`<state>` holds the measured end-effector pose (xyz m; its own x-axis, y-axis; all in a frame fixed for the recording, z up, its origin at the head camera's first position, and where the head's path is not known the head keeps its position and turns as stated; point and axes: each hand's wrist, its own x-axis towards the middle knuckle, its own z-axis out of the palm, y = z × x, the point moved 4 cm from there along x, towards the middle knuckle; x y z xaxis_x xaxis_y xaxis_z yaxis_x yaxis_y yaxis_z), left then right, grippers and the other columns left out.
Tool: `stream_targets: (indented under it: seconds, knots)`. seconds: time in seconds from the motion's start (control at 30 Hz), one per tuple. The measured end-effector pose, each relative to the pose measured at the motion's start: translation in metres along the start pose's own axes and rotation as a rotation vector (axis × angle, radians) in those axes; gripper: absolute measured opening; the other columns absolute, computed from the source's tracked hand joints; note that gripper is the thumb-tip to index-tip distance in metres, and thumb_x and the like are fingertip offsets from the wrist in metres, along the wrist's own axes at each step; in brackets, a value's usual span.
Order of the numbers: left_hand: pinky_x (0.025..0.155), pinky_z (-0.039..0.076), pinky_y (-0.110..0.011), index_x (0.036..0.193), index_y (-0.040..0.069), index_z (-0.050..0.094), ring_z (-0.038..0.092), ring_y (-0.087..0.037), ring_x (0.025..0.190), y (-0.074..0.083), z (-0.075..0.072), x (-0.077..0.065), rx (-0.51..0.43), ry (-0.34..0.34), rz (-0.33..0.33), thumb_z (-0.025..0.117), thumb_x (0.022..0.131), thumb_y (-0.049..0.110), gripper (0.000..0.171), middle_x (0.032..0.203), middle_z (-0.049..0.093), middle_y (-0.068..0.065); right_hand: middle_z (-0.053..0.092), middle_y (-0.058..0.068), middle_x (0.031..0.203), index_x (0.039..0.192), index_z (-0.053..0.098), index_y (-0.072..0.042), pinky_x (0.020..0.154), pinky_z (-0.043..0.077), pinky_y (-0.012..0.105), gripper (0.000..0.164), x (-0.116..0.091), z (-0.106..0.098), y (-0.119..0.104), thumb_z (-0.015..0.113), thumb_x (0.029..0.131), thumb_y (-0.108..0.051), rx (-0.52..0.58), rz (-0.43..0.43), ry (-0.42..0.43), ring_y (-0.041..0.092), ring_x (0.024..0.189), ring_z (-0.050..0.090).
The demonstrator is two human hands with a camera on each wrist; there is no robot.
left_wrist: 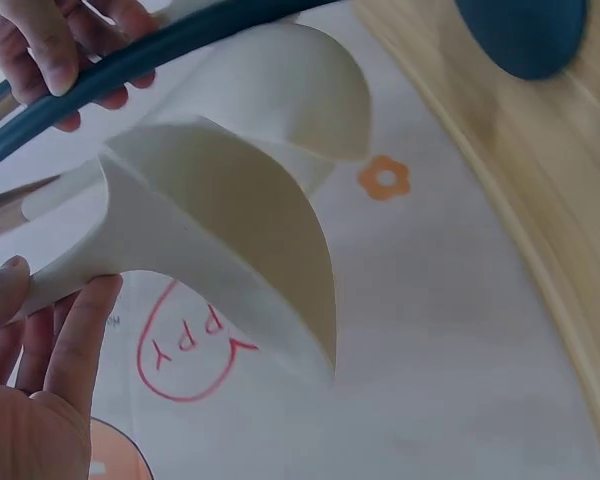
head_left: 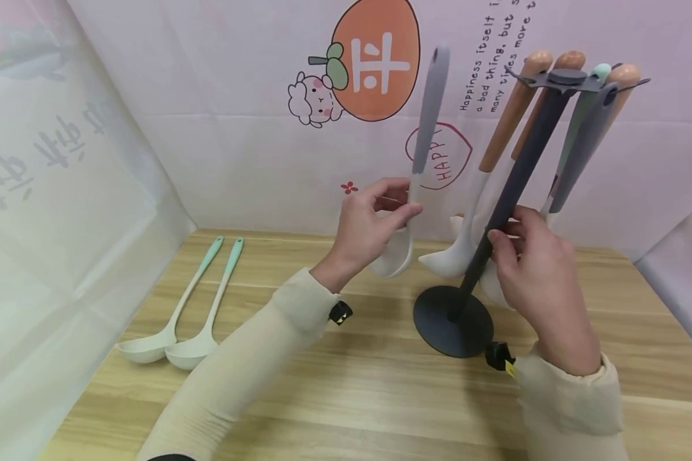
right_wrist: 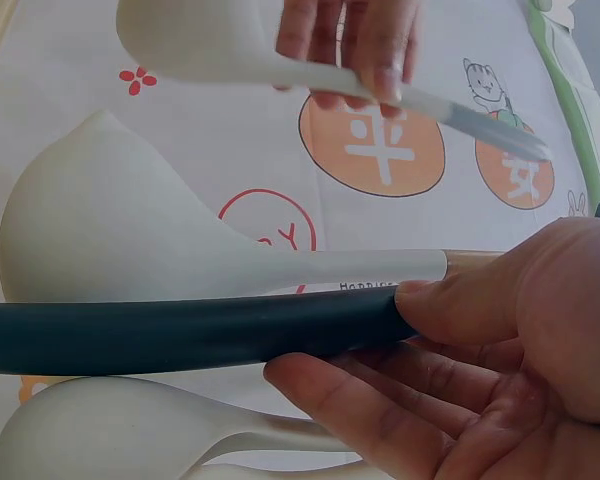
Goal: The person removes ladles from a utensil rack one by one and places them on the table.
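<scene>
My left hand (head_left: pixel 369 224) pinches a ladle (head_left: pixel 430 115) by its white neck, just below the grey handle. The ladle stands nearly upright in the air, handle up, to the left of a dark utensil stand (head_left: pixel 521 160) and apart from its hooks. In the left wrist view, the white bowl of this ladle (left_wrist: pixel 215 240) spreads out beyond my fingertips. My right hand (head_left: pixel 539 269) grips the stand's pole (right_wrist: pixel 180 337) about midway, thumb on one side and fingers on the other. Several utensils hang from the stand, among them a wooden-handled ladle (head_left: pixel 504 121).
Two white ladles with mint handles, the left one (head_left: pixel 150 349) beside the right one (head_left: pixel 193 352), lie on the wooden table (head_left: pixel 352 397) at left. The stand's round base (head_left: pixel 452 339) is near the table's back. A printed cloth (head_left: pixel 236 160) hangs behind.
</scene>
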<state>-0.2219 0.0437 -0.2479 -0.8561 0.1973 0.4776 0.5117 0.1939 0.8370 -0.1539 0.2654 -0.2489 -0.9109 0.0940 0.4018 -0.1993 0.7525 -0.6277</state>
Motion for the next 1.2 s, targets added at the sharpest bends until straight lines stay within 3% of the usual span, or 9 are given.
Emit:
stream_targets:
  seconds: [0.2, 0.37, 0.67, 0.77, 1.03, 1.2]
  knots:
    - [0.077, 0.067, -0.027, 0.125, 0.003, 0.071, 0.074, -0.026, 0.094, -0.008, -0.027, -0.007, 0.081, 0.023, -0.058, 0.083, 0.091, 0.010, 0.037, 0.107, 0.073, -0.015, 0.069, 0.034, 0.130, 0.143, 0.053, 0.005, 0.096, 0.056, 0.061, 0.040, 0.000, -0.001, -0.001, 0.057, 0.106, -0.010, 0.001, 0.005, -0.009, 0.050, 0.111, 0.073]
    - [0.078, 0.067, -0.030, 0.119, 0.000, 0.066, 0.074, -0.027, 0.094, -0.018, -0.058, -0.017, 0.141, 0.017, -0.148, 0.083, 0.091, 0.008, 0.033, 0.107, 0.071, -0.015, 0.069, 0.032, 0.131, 0.143, 0.053, 0.004, 0.096, 0.057, 0.064, 0.039, 0.000, -0.002, -0.001, 0.056, 0.107, -0.012, -0.008, -0.003, -0.010, 0.049, 0.112, 0.073]
    - [0.080, 0.068, -0.042, 0.121, -0.004, 0.060, 0.070, -0.024, 0.092, -0.048, -0.122, -0.036, 0.201, -0.009, -0.393, 0.077, 0.095, 0.006, 0.033, 0.108, 0.065, -0.016, 0.070, 0.031, 0.130, 0.143, 0.054, 0.004, 0.097, 0.055, 0.064, 0.040, -0.002, -0.002, -0.001, 0.057, 0.106, -0.012, -0.007, -0.015, -0.007, 0.049, 0.111, 0.073]
    - [0.082, 0.068, -0.040, 0.124, -0.005, 0.057, 0.068, -0.022, 0.093, -0.061, -0.139, -0.046, 0.220, -0.043, -0.486, 0.075, 0.097, 0.008, 0.035, 0.109, 0.061, -0.014, 0.070, 0.032, 0.129, 0.143, 0.054, 0.004, 0.097, 0.055, 0.063, 0.040, -0.002, -0.001, 0.000, 0.057, 0.106, -0.012, -0.006, -0.010, -0.004, 0.049, 0.111, 0.073]
    - [0.085, 0.067, -0.039, 0.122, -0.008, 0.056, 0.070, -0.015, 0.085, -0.087, -0.168, -0.077, 0.223, -0.133, -0.704, 0.071, 0.100, 0.007, 0.031, 0.103, 0.063, -0.011, 0.070, 0.032, 0.129, 0.143, 0.054, 0.003, 0.097, 0.055, 0.063, 0.040, -0.001, -0.002, 0.000, 0.056, 0.106, -0.013, -0.010, -0.003, -0.002, 0.049, 0.111, 0.073]
    - [0.084, 0.067, -0.040, 0.117, -0.007, 0.057, 0.073, -0.013, 0.080, -0.099, -0.178, -0.093, 0.271, -0.217, -0.785, 0.070, 0.100, 0.007, 0.026, 0.098, 0.069, -0.011, 0.070, 0.032, 0.129, 0.143, 0.054, 0.004, 0.097, 0.055, 0.064, 0.040, -0.001, -0.001, 0.001, 0.055, 0.107, -0.014, -0.008, 0.000, -0.004, 0.049, 0.111, 0.073]
